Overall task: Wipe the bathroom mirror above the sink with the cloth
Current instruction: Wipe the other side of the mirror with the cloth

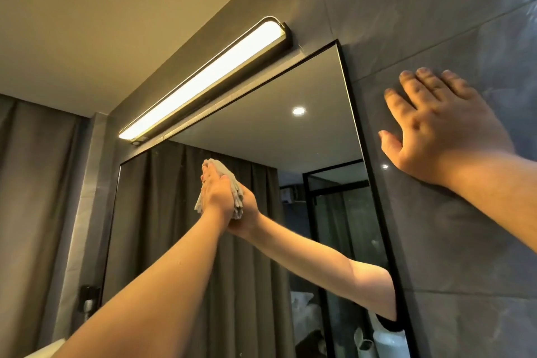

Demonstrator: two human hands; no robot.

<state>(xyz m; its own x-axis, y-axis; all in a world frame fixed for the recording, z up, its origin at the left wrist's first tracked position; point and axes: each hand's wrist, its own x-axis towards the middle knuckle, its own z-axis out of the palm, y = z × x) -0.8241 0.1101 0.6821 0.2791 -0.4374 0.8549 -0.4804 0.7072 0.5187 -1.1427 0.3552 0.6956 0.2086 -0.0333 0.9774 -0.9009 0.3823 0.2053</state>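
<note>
While the grey tiled wall (453,241) fills the right side and runs on above the glass, the mirror (290,131) hangs on it in a thin black frame, slanting from the lower left up to a corner at the upper right. Its glass reflects dark curtains, a ceiling spot and a black-framed glass partition, along with the raised arm and its hand. A real curtain (37,183) hangs at the far left, beside the mirror's left edge. Above the mirror's top edge a long bar lamp (200,81) is lit, mounted on the wall just under the ceiling. The right hand (436,128) lies flat on the wall tiles just right of the mirror's frame, fingers straight and slightly spread, thumb out toward the frame. The left hand (216,192) is stretched up against the glass in the mirror's upper middle, fingers straight and together, pressing the cloth (229,183) onto the mirror. The cloth is pale grey and bunched, sandwiched between the palm and the glass, its folds showing beside the hand.
</note>
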